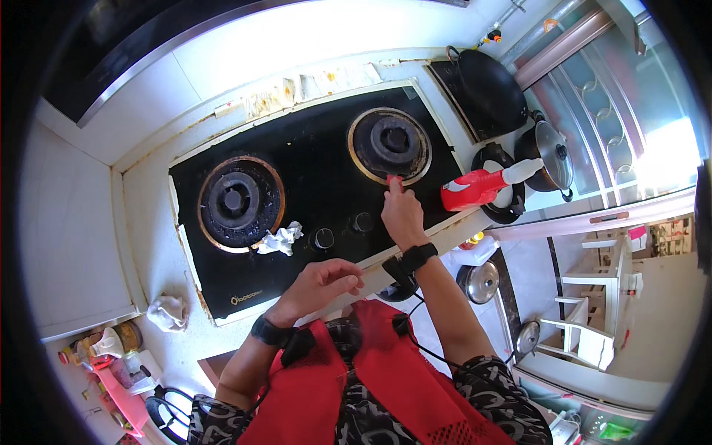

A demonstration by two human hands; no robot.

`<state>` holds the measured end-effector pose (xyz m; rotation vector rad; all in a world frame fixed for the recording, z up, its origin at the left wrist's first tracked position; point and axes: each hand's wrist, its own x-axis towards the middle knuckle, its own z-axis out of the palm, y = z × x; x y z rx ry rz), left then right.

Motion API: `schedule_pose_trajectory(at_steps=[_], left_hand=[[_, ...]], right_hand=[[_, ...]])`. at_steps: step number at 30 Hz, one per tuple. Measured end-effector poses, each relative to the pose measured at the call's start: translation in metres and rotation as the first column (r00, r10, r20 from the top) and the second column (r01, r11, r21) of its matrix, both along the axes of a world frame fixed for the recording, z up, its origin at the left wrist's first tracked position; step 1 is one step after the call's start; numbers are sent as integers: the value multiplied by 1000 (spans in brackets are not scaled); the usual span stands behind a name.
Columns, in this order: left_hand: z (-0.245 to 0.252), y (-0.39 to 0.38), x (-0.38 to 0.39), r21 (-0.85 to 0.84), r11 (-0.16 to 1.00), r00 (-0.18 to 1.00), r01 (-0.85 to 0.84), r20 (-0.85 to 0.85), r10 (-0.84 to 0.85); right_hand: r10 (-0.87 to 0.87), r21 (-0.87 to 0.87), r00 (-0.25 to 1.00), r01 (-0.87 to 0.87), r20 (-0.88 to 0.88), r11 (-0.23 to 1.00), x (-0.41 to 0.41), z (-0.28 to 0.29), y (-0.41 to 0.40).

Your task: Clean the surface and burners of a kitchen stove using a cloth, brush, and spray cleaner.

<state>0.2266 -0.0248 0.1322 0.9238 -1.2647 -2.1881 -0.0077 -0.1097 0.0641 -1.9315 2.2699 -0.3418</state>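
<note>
My right hand (403, 219) grips a small red tool (394, 182), its kind mostly hidden by the fingers, against the front rim of the right gas burner (395, 139). Near the front edge of the black glass gas hob (311, 167), my left hand (322, 283) hovers with fingers loosely bent and nothing in it. A crumpled white tissue or cloth (281, 239) lies beside the left burner (236, 201), which carries flaky residue. Two control knobs sit in front of my hands, one knob (323, 238) nearer the left. A red spray bottle (473, 189) lies on its side at the hob's right.
A black wok (489, 94) leans at the back right, beside a lidded pot (548, 153) and a black pan (514, 208). A crumpled white cloth (168, 312) rests on the left counter. Jars and bottles crowd a pink rack (119, 397). Cables hang near my right wrist.
</note>
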Motion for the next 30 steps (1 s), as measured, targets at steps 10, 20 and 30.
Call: schedule_pose_trajectory(at_steps=[10,20,30], left_hand=[[2,2,12,-12,999,999,-42,4,42],[1,8,21,-55,997,999,-52,2,53],[-10,-23,43,-125,985,993,-115,-1,116]], right_hand=[[27,-2,999,-27,36,1000,29,6,-13],[-2,35,996,-1,93,999,51,16,-32],[-61,-34,998,62,17,998,68,6,-49]])
